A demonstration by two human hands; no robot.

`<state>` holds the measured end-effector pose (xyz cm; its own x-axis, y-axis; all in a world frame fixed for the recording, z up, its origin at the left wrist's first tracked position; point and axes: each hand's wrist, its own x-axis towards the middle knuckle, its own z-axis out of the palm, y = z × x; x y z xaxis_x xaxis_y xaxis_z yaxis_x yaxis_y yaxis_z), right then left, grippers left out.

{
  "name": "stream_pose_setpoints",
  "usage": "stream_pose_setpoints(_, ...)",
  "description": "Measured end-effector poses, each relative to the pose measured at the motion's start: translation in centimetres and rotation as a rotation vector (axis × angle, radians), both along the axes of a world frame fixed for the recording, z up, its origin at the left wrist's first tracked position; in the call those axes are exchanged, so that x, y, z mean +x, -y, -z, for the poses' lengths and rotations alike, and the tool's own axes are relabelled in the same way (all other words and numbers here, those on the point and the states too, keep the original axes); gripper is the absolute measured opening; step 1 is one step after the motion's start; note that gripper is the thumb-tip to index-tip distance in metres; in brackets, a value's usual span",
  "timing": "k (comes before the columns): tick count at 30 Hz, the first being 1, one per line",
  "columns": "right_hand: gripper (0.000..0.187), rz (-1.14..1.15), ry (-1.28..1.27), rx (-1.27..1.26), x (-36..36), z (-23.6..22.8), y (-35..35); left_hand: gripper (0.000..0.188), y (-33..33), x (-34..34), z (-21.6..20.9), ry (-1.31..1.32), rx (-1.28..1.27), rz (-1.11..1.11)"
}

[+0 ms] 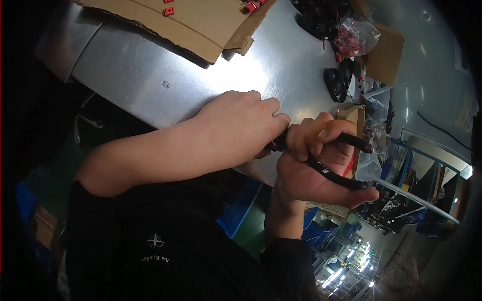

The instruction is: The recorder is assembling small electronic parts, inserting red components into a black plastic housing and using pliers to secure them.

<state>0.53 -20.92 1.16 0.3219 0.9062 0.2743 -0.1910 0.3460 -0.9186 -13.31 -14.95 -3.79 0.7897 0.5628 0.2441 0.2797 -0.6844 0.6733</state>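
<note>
My right hand [321, 155] is wrapped round a pair of pliers with black handles [329, 173]. The handles are spread apart, and their ends stick out past my fingers to the right. My left hand [246, 120] is closed right beside it, back of the hand up, with the fingers curled down. Between the two hands a small dark piece [276, 144] shows, touching my left fingertips. My fingers hide most of that piece and the jaws of the pliers. Both hands are over the near edge of the metal table [135, 85].
A flattened cardboard sheet [196, 25] with small red parts [168, 11] lies at the far side. To the right are black fan-like parts [339, 80], a clear bag of red pieces [354, 37] and an open cardboard box [384, 55]. Blue bins [241, 208] stand below the table.
</note>
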Motion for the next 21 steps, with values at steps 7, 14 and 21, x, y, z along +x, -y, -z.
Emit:
stream_pose_setpoints(7,0.092,-0.296,0.047,0.058,2.5,0.4,0.3,0.043,-0.1,-0.1,0.2,0.023,0.056,0.027)
stream_pose_setpoints(14,0.082,-0.719,-0.08,0.171,5.5,1.4,-1.6,0.054,-0.6,-0.4,-0.3,-0.023,0.085,0.051)
stream_pose_setpoints(21,0.081,-1.094,-0.216,0.099,6.4,0.7,-4.9,0.054,-0.9,-0.4,-0.7,-0.041,0.027,0.09)
